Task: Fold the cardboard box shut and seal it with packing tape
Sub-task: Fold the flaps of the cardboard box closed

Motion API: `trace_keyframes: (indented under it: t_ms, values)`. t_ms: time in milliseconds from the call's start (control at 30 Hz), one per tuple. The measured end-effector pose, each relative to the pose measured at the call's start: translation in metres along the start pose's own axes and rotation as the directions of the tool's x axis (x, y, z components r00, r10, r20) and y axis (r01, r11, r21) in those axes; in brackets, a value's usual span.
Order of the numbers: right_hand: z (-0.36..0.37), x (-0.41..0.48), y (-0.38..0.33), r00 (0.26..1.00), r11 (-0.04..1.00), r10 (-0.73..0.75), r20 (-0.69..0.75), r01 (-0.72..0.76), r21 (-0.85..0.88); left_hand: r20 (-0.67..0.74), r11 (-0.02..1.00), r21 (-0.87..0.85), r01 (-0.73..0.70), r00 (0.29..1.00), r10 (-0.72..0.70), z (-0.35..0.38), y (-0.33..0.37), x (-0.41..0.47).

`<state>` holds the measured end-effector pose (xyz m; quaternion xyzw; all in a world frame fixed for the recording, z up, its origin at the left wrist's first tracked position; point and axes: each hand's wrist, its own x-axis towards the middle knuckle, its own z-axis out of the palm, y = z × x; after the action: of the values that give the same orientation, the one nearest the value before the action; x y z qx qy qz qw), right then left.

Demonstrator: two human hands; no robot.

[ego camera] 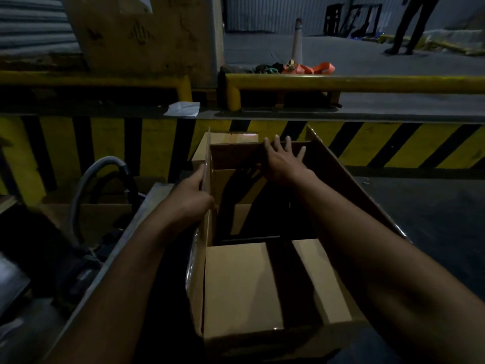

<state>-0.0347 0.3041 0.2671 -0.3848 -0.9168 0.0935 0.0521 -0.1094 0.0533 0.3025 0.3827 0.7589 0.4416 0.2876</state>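
An open brown cardboard box (236, 285) stands in front of me with its flaps up. The near flap lies folded inward over the opening. My left hand (191, 195) grips the upright left flap (208, 164) at its edge. My right hand (282, 160) reaches over the opening with fingers spread, touching the top edge of the far flap (236, 151). The right flap (349, 179) leans outward. The inside of the box is dark. No packing tape shows in view.
A yellow-and-black striped kerb (367, 143) runs behind the box, with yellow guard rails (341, 82) above it. A grey hose (86, 185) and dark equipment lie to the left. A traffic cone (298, 40) and a person's legs (409, 24) stand far behind.
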Motion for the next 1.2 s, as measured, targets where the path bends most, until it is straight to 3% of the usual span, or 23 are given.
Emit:
trace_keyframes:
  t_ms: [200, 333, 467, 667, 733, 833, 933, 1000, 1100, 1167, 1200]
  values:
    - [0.029, 0.005, 0.002, 0.978, 0.988, -0.087, -0.191, 0.061, -0.140, -0.022, 0.997, -0.077, 0.022, 0.999, -0.024, -0.006, -0.007, 0.004]
    - [0.056, 0.006, 0.003, 0.998, 0.998, -0.051, 0.047, 0.052, -0.021, -0.025, 0.996, -0.087, 0.008, 1.000, -0.010, -0.001, -0.010, 0.009]
    - [0.084, 0.009, 0.006, 0.937, 1.000, 0.010, 0.349, -0.020, 0.024, 0.006, 0.995, -0.097, 0.013, 1.000, -0.013, -0.003, -0.015, 0.011]
    - [0.079, 0.004, 0.000, 0.928, 0.995, 0.061, 0.367, -0.085, 0.050, -0.006, 0.994, -0.114, 0.001, 1.000, -0.002, -0.003, -0.014, 0.011]
    - [0.064, -0.004, -0.003, 0.945, 0.995, 0.060, 0.321, -0.083, 0.058, -0.022, 0.994, -0.108, -0.003, 1.000, 0.000, 0.001, -0.013, 0.010]
    - [0.032, -0.028, -0.009, 0.996, 1.000, 0.003, 0.086, -0.005, 0.022, -0.041, 0.996, -0.092, 0.000, 0.999, -0.004, 0.005, -0.011, 0.008]
    - [-0.007, -0.056, -0.004, 0.994, 0.989, -0.044, -0.098, 0.030, -0.144, -0.045, 0.996, -0.087, -0.003, 0.999, -0.001, 0.008, -0.008, 0.006]
    - [-0.032, -0.079, 0.003, 0.995, 0.971, 0.021, -0.099, -0.044, -0.236, -0.043, 0.996, -0.083, -0.013, 0.999, 0.010, 0.010, -0.006, 0.003]
    - [-0.055, -0.108, 0.018, 0.960, 0.927, 0.278, -0.021, -0.274, -0.257, -0.041, 0.997, -0.078, -0.031, 0.999, 0.028, 0.014, -0.002, -0.002]
    - [-0.066, -0.126, 0.027, 0.894, 0.900, 0.435, 0.104, -0.427, -0.090, -0.050, 0.995, -0.096, -0.029, 0.998, 0.024, 0.016, -0.001, -0.003]
    - [-0.069, -0.134, 0.029, 0.881, 0.895, 0.431, 0.196, -0.446, 0.033, -0.064, 0.995, -0.101, -0.026, 0.998, 0.020, 0.018, 0.000, -0.004]
